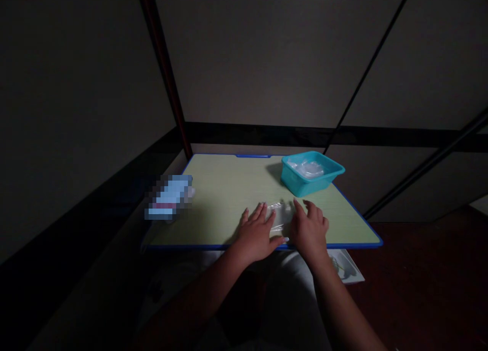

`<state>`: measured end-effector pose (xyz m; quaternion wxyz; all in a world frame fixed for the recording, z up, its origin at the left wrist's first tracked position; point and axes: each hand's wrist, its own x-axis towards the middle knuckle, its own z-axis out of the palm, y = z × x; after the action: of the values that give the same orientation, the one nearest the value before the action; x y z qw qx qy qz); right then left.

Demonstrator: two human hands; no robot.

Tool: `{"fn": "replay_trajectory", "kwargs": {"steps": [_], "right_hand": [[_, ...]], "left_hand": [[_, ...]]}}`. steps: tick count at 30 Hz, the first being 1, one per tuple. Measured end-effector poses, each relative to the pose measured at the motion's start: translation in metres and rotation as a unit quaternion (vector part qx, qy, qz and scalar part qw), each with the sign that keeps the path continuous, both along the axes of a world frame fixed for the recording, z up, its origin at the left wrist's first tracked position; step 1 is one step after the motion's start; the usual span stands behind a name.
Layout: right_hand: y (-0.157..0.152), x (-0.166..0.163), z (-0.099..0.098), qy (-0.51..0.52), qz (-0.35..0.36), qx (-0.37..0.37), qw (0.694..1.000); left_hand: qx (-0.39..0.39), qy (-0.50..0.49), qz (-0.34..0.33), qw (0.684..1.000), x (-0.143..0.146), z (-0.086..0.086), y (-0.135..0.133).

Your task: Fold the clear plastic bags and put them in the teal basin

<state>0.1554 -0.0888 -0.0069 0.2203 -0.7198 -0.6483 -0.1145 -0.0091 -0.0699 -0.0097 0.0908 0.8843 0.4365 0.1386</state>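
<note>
A small clear plastic bag [281,216] lies on the tabletop close to its front edge. My left hand [257,235] rests on the bag's left end, palm down and fingers spread. At the right end is my right hand [310,231], its fingers bent inward around the bag's edge. The fingertips of that hand are partly hidden. Whether anything is inside the bag cannot be made out.
The pale wooden table [224,188] has a blue rim. A turquoise plastic basket [301,186] holding clear plastic bags [309,169] stands at the back right. A pixelated phone-like object [170,197] is at the left. Below right lies a white tray [353,272].
</note>
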Motion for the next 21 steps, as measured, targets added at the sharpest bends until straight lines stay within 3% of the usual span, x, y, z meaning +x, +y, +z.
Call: {"fn": "replay_trajectory", "kwargs": {"steps": [2, 5, 8, 15, 21], "right_hand": [[-0.002, -0.004, 0.003, -0.037, 0.068, 0.0, 0.997], [-0.002, -0.001, 0.001, -0.056, 0.211, -0.06, 0.974], [-0.002, 0.006, -0.004, -0.062, 0.281, -0.102, 0.952], [-0.016, -0.003, -0.004, -0.109, 0.307, -0.064, 0.943], [-0.029, -0.03, -0.006, -0.072, 0.333, -0.076, 0.937]], "left_hand": [[0.002, 0.008, -0.006, 1.0, -0.001, 0.0, -0.001], [0.008, 0.017, -0.032, 0.999, -0.005, -0.001, -0.002], [0.021, 0.032, -0.069, 0.997, -0.015, -0.003, -0.005], [0.069, 0.059, -0.044, 0.995, -0.048, -0.008, -0.017], [0.076, 0.015, -0.053, 0.996, -0.063, -0.009, -0.024]]}}
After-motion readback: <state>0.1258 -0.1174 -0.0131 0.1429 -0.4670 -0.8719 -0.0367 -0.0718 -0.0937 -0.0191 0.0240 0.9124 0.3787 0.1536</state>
